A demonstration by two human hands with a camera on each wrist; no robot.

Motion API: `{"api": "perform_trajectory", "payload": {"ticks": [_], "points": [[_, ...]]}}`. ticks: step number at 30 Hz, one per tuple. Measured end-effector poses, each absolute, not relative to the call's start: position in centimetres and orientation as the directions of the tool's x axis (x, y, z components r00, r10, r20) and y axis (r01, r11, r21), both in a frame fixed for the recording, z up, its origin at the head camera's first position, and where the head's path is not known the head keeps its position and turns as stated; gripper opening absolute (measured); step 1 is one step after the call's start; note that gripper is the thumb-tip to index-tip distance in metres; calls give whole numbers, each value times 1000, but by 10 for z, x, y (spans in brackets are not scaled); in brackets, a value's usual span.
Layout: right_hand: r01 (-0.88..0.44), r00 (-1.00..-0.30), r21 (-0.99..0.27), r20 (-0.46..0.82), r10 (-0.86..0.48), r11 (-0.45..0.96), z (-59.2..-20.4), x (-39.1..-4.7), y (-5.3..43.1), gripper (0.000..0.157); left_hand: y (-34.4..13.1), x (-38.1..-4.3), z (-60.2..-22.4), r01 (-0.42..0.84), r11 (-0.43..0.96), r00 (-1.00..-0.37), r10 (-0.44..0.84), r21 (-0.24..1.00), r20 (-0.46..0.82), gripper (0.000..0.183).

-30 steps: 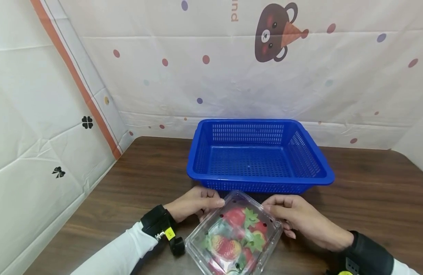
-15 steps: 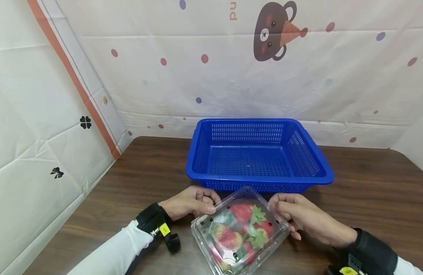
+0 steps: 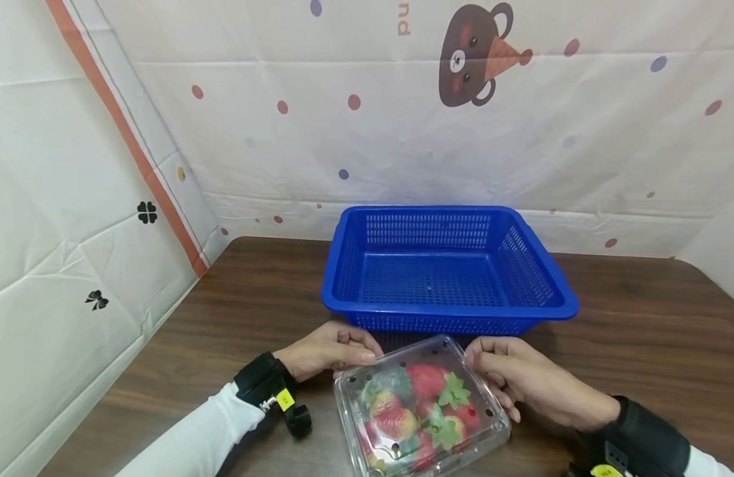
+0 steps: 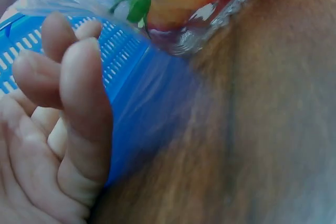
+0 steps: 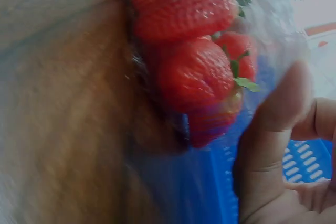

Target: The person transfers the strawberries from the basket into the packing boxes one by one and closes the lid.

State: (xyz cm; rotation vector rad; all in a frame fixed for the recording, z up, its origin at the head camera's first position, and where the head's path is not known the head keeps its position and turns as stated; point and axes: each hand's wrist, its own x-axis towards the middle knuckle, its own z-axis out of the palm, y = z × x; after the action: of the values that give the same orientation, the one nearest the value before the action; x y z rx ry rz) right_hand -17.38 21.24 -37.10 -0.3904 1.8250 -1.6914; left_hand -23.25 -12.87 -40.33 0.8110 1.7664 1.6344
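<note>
A clear plastic clamshell box [image 3: 358, 414] of red strawberries [image 3: 426, 381] with green leaves stands at the front middle of the head view, turned at an angle. My left hand [image 3: 328, 348] pinches its back edge near the left corner, thumb on the near side. On the other side, my right hand [image 3: 534, 381] holds the right edge near the back corner, its thumb and forefinger at the rim. The right wrist view shows strawberries [image 5: 194, 74] through the plastic beside my thumb [image 5: 275, 114]. In the left wrist view my fingers [image 4: 37, 77] overlap the blue basket behind.
Just behind the box, a blue plastic basket [image 3: 450, 310] with slotted sides sits on the dark wood table [image 3: 271, 285]. A white printed cloth [image 3: 271, 146] hangs along the back and left. Black camera straps [image 3: 262, 381] wrap both wrists.
The clamshell box has turned clockwise as seen from above and shifted a little to the right. My left hand has slid slightly left, to near the box's left corner. The basket stays put.
</note>
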Motion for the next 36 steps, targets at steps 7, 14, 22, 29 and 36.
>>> {"api": "perform_trajectory", "payload": {"ticks": [7,14,22,29,36], "points": [[298,-660,-951,-264,-703,77,-362,-177,223,22,-135,-238,-404,-17,-26,-503,864,1000,14,36],[320,-662,-947,-245,-708,28,-366,-179,224,22,-134,-239,-407,-65,-66,-602,798,996,14,31],[357,-560,-933,-179,-809,-41,-370,-180,233,20,-132,-237,-404,-124,-44,-661,749,991,-50,26],[369,-555,-929,-209,-805,-13,-370,-186,249,21,-125,-224,-401,-165,-2,-627,772,986,-103,23],[362,-570,-932,-209,-795,-13,-369,-187,253,23,-128,-220,-399,-114,98,-472,870,989,-140,29]]}}
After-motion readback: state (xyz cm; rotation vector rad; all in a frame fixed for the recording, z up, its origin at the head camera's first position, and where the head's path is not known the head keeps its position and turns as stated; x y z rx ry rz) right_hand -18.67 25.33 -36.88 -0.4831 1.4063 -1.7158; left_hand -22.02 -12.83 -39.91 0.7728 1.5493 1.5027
